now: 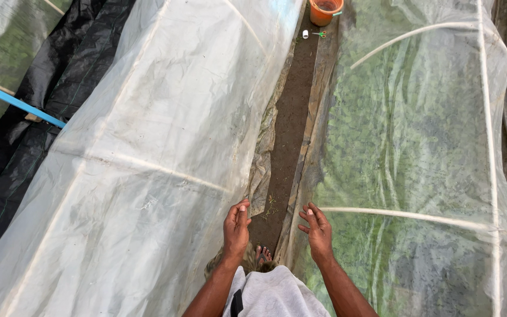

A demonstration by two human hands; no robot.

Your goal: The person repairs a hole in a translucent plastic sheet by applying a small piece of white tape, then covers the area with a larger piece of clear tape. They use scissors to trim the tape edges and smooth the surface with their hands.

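Note:
I stand in a narrow dirt path [289, 123] between two low tunnels covered in clear plastic sheeting. My left hand [236, 226] hovers near the edge of the left tunnel's plastic [159, 129], fingers loosely curled, holding nothing. My right hand [317, 229] is spread open beside the edge of the right tunnel's plastic [406, 129], under which green plants show. A foot [263, 253] in a sandal is on the soil just below my hands.
An orange bucket [325, 10] stands at the far end of the path, with a small white object [305, 34] and green-handled scissors [321, 34] lying near it. Black ground cloth [48, 88] and a blue pipe [13, 101] lie to the left. White hoops [406, 216] arch under the plastic.

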